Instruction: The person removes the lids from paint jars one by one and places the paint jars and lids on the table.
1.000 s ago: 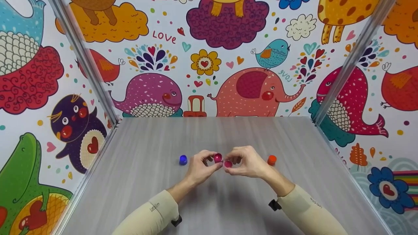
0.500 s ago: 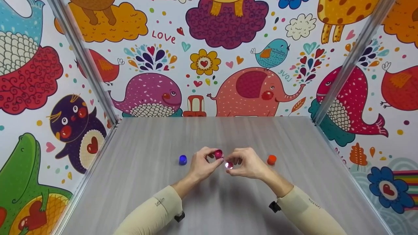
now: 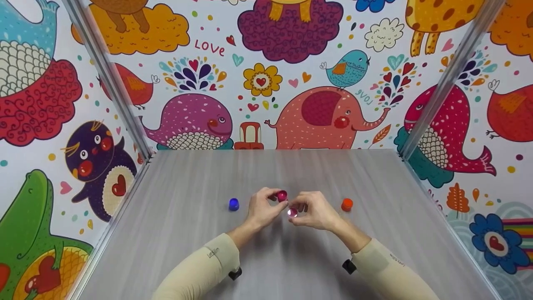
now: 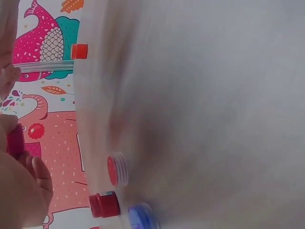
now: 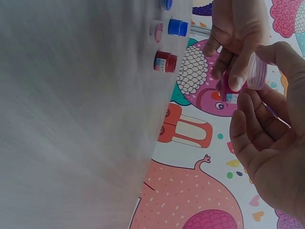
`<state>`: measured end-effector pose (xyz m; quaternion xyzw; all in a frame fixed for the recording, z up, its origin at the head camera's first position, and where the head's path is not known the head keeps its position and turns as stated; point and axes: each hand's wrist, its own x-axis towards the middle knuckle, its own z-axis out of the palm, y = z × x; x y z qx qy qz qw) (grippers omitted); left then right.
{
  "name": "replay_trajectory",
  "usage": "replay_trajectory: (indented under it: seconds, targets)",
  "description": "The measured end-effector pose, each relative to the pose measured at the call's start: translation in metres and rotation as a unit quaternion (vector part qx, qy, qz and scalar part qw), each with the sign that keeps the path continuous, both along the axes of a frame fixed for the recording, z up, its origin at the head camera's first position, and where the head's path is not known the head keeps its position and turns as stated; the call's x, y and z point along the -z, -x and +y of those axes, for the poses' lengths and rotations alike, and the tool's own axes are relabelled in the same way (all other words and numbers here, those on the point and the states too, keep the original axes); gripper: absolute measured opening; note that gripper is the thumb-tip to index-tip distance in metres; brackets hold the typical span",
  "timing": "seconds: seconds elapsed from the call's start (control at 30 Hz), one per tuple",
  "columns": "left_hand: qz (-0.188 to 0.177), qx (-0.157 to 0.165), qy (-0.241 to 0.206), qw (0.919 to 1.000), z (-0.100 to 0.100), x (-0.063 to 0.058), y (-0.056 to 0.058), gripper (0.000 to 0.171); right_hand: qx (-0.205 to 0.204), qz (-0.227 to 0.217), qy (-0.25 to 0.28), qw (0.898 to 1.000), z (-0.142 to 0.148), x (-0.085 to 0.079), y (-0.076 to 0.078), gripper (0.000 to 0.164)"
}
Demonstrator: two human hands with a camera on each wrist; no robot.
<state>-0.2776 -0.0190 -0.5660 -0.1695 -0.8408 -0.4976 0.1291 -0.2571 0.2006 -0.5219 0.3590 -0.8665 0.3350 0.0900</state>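
Left hand (image 3: pixel 265 209) pinches magenta jar (image 3: pixel 282 196), right hand (image 3: pixel 315 211) pinches clear lid (image 3: pixel 292 213) just beside it, both above tabletop (image 3: pixel 187 179) between blue jar (image 3: pixel 233 204) and orange jar (image 3: pixel 347 204).

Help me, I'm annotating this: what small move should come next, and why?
Probably the right hand should lower the clear lid to the table: it is apart from the magenta pot in the left hand, and another lid lies loose beside the red pot.

left hand (image 3: pixel 263 210) pinching lil magenta pot (image 3: pixel 282 196) | right hand (image 3: pixel 317 212) pinching shiny lid (image 3: pixel 292 213) | blue pot (image 3: pixel 233 204) left, orange pot (image 3: pixel 347 204) right
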Motion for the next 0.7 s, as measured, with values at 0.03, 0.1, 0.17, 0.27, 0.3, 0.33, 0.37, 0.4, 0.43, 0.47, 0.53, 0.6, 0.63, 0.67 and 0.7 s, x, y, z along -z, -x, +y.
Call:
replay_trajectory:
  seconds: [0.03,0.1,0.17,0.27,0.3,0.33,0.37,0.4,0.43,0.47,0.53,0.6,0.63,0.67,0.7]
  targets:
    - [-0.001,0.000,0.002,1.0000,0.002,0.000,0.001,0.024,0.001,0.002,-0.002,1.000,0.000,0.002,0.000,0.019]
    - [-0.001,-0.002,0.007,1.0000,0.004,0.001,0.002,0.023,0.004,-0.001,-0.005,1.000,0.000,0.005,0.001,0.018]
    - [-0.001,-0.006,0.013,0.9999,0.007,0.001,0.003,0.024,0.006,0.000,-0.008,1.000,0.000,0.007,0.001,0.018]
    - [-0.002,-0.010,0.021,0.9997,0.009,0.002,0.005,0.025,0.010,0.004,-0.007,1.000,0.001,0.011,0.003,0.018]
    - [-0.001,-0.012,0.022,0.9997,0.009,0.002,0.006,0.025,0.011,0.004,-0.008,1.000,0.002,0.012,0.003,0.019]
    - [-0.001,-0.013,0.022,0.9997,0.009,0.002,0.007,0.026,0.013,0.003,-0.006,1.000,0.002,0.013,0.004,0.019]
    - [-0.001,-0.015,0.022,0.9996,0.010,0.002,0.007,0.025,0.015,0.002,-0.007,1.000,0.003,0.014,0.004,0.020]
    - [-0.002,-0.017,0.023,0.9996,0.010,0.002,0.008,0.026,0.018,0.000,-0.007,1.000,0.003,0.016,0.005,0.020]
    - [-0.005,-0.020,0.023,0.9995,0.010,0.002,0.009,0.026,0.020,-0.002,-0.008,1.000,0.003,0.017,0.005,0.020]
    - [-0.008,-0.022,0.023,0.9995,0.011,0.003,0.009,0.026,0.023,-0.003,-0.009,1.000,0.003,0.019,0.006,0.019]
    - [-0.019,-0.025,0.024,0.9992,0.012,0.004,0.010,0.028,0.028,-0.006,-0.010,1.000,0.003,0.022,0.006,0.017]
    - [-0.027,-0.024,0.024,0.9990,0.013,0.006,0.012,0.029,0.033,-0.004,-0.012,0.999,0.003,0.026,0.007,0.016]
    - [-0.032,-0.025,0.025,0.9989,0.014,0.007,0.013,0.029,0.035,-0.004,-0.013,0.999,0.003,0.027,0.007,0.016]
    - [-0.037,-0.026,0.026,0.9986,0.015,0.008,0.013,0.029,0.037,-0.004,-0.014,0.999,0.003,0.029,0.007,0.016]
    - [-0.041,-0.028,0.029,0.9984,0.016,0.008,0.014,0.030,0.039,-0.004,-0.015,0.999,0.002,0.030,0.007,0.017]
